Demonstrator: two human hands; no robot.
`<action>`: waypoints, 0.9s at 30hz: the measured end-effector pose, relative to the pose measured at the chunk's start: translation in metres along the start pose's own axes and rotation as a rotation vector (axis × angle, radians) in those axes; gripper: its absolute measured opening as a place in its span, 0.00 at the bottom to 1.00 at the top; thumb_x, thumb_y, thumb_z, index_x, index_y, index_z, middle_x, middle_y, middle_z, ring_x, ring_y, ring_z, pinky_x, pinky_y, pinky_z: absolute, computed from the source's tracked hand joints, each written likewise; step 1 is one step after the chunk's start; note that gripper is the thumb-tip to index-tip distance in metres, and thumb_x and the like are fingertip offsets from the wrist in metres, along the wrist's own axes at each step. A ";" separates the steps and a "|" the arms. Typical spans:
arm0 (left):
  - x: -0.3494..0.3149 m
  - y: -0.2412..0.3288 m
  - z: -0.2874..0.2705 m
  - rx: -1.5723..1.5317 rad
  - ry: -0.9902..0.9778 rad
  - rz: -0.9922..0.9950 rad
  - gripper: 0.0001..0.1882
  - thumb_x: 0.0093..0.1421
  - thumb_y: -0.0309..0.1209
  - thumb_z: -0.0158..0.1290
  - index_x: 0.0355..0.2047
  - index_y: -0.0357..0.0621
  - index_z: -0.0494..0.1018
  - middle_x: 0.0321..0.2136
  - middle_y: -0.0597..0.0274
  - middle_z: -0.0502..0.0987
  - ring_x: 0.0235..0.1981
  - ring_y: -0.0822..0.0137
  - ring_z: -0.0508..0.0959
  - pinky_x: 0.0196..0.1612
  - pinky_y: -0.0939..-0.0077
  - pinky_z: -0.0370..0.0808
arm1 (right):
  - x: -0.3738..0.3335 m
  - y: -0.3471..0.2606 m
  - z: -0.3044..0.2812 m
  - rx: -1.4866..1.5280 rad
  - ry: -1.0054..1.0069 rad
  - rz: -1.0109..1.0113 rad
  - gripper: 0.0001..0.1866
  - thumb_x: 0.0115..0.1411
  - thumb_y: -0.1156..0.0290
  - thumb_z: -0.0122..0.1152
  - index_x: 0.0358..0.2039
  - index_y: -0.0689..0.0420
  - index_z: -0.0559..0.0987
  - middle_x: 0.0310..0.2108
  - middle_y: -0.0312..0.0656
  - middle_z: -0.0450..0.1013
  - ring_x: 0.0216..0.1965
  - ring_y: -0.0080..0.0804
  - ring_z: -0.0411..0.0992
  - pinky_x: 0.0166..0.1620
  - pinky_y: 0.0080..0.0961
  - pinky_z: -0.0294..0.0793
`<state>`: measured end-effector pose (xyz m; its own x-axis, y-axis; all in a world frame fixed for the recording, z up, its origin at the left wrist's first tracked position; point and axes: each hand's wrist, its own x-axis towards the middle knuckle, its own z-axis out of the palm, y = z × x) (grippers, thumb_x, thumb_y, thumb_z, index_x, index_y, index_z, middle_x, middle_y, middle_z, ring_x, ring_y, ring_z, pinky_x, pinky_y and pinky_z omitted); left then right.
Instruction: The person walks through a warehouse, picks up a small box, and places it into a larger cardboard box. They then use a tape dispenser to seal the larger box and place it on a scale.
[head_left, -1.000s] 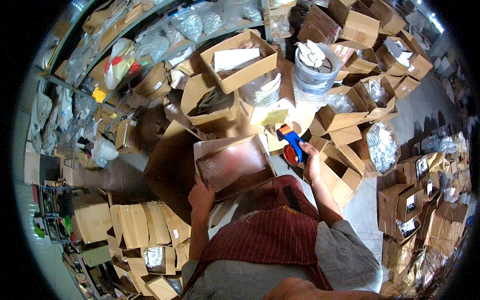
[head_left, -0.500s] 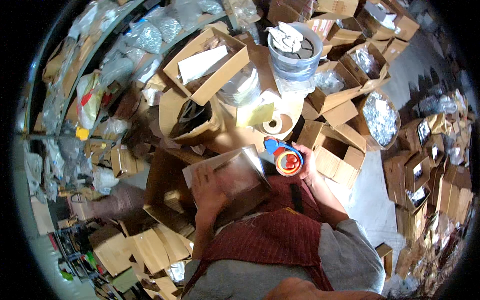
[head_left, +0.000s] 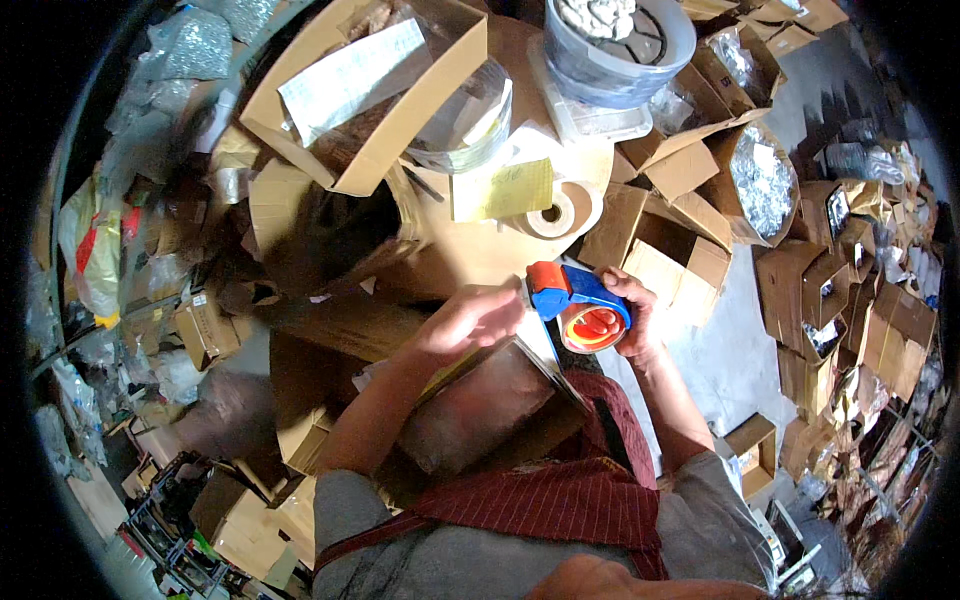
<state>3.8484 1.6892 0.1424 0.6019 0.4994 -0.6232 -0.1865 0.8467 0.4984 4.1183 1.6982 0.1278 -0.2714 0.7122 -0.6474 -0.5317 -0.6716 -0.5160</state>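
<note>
Item: tape dispenser (head_left: 580, 305), blue body, orange hub, red-orange roll. Held in the right hand (head_left: 632, 318), fingers wrapped closed about its handle side; it sits at the far top edge of the cardboard box (head_left: 478, 405).

Item: cardboard box, brown, shiny top face, tilted against the person's lap over a red striped apron (head_left: 545, 500). The left hand (head_left: 470, 322) lies flat and spread on the box's far edge, fingers pointing toward the dispenser, closed on nothing.

Surroundings: round cardboard tabletop (head_left: 470, 255) just beyond the hands, carrying a tape roll (head_left: 552, 212), a yellow paper (head_left: 505, 188), a clear plastic tub (head_left: 465, 120) and a large open carton (head_left: 365, 85) near its far edge. Grey bucket (head_left: 615, 40) at the far right rim.

Clearance: open cartons (head_left: 690, 240) crowd the right hand's outer side; a strip of bare grey floor (head_left: 730, 350) lies beyond. Left side is packed with boxes and bags.
</note>
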 end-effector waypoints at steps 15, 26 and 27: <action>0.009 -0.041 -0.026 0.217 0.139 -0.033 0.12 0.57 0.37 0.55 0.22 0.42 0.76 0.19 0.68 0.73 0.21 0.76 0.69 0.25 0.78 0.64 | -0.003 -0.041 -0.005 -0.496 -0.012 0.314 0.07 0.60 0.71 0.61 0.32 0.61 0.76 0.28 0.32 0.71 0.29 0.18 0.70 0.34 0.18 0.70; -0.011 -0.014 -0.039 -0.015 0.211 -0.271 0.14 0.61 0.39 0.57 0.34 0.39 0.80 0.24 0.69 0.76 0.21 0.79 0.70 0.26 0.81 0.65 | -0.022 -0.056 -0.056 -0.459 0.201 0.287 0.10 0.56 0.66 0.61 0.25 0.54 0.71 0.23 0.29 0.66 0.24 0.16 0.65 0.29 0.19 0.67; -0.007 -0.012 -0.038 0.048 0.208 -0.242 0.12 0.61 0.38 0.56 0.30 0.41 0.77 0.21 0.70 0.73 0.19 0.78 0.68 0.23 0.80 0.65 | -0.020 -0.051 -0.064 -0.404 0.177 0.217 0.09 0.57 0.66 0.60 0.24 0.53 0.71 0.23 0.29 0.66 0.24 0.16 0.64 0.29 0.19 0.66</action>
<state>3.8166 1.6826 0.1176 0.4521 0.3153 -0.8344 -0.0175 0.9384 0.3451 4.2025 1.7050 0.1315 -0.1824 0.5252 -0.8312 -0.1150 -0.8510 -0.5125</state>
